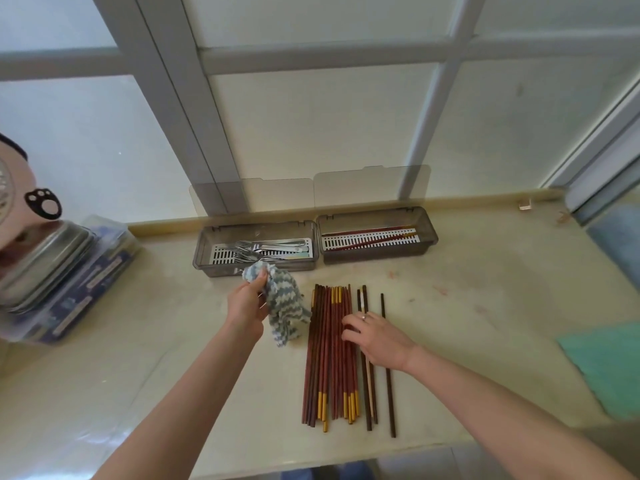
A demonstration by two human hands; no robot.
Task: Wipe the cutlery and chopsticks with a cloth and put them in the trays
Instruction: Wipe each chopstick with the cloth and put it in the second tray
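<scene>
The left hand (247, 303) is clamped round a blue-and-white striped cloth (285, 308), just by the smoky plastic tray (202, 258) of forks (252, 249). The right hand (377, 336) is laid fingertips-down on the red-brown chopsticks (325, 358) on the pale bench (173, 341) — whether any is pinched can't be told.

I see a pale counter (485, 306), left tray (201, 252) and right tray (377, 255) side by side at its back, loose chopsticks (322, 358) in front, green sheet (606, 368) far right, stacked containers (69, 299) far left
</scene>
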